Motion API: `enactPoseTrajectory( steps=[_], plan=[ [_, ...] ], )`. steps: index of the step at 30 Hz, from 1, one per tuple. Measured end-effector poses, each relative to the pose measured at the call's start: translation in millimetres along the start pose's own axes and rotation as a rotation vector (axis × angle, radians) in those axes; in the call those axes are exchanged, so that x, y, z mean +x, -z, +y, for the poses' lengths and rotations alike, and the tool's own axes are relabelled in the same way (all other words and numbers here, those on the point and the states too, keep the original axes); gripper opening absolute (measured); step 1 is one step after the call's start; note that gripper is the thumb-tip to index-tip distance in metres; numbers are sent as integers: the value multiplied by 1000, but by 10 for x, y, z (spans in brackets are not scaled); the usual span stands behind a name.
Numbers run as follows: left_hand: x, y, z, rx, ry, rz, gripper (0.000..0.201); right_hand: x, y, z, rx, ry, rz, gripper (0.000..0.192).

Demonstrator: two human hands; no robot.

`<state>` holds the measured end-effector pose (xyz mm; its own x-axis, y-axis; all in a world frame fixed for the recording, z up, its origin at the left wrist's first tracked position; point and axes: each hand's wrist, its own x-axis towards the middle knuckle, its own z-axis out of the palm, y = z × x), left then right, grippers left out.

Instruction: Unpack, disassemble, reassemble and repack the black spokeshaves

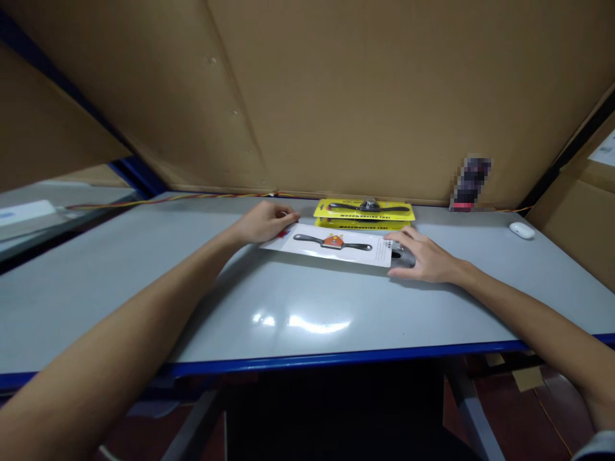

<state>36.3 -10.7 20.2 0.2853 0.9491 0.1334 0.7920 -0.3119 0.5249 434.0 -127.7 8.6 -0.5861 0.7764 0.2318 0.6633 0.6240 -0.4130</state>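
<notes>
Fingers point(283, 216) of your left hand point(263, 221) curl loosely over the far left corner of a white blister card point(336, 251) and rest on it, closed around nothing. At the other end, your right hand point(426, 256) lies flat with its fingers point(402, 238) narrowly spread, the tips pressing on the right edge of the card while the palm sits on the table point(144, 269). You pin the card at both ends rather than grip it.

The white card lies flat on the grey table top, well in from the near edge and a little right of centre. Under its clear bubble sits a black two-handled tool point(332, 241) with an orange and silver body at its middle, running left to right along the card.

Just beyond the card, on the far side, lies a small stack of yellow packs point(364, 214), the top one showing a dark tool of the same shape and black lettering along its near edge. Whether the stack touches the white card cannot be told.

Farther right on the table, well apart from your right hand, rests a small white rounded object point(521, 230). A blurred dark item with a red base point(469, 186) stands at the far edge against the brown cardboard wall point(346, 96). A thin red and yellow wire point(182, 198) runs along the far left edge of the table. A blue rim point(336, 358) trims its near side.
</notes>
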Motion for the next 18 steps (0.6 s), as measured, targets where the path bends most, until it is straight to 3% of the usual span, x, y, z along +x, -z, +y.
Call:
enactPoseTrajectory(
  steps=[5, 18],
  plan=[
    [0, 52, 13, 3, -14, 7, 44, 19, -34, -46, -73, -8, -31, 78],
    [-37, 92, 75, 33, 175, 67, 56, 89, -65, -59, -284, -22, -50, 95]
  ],
)
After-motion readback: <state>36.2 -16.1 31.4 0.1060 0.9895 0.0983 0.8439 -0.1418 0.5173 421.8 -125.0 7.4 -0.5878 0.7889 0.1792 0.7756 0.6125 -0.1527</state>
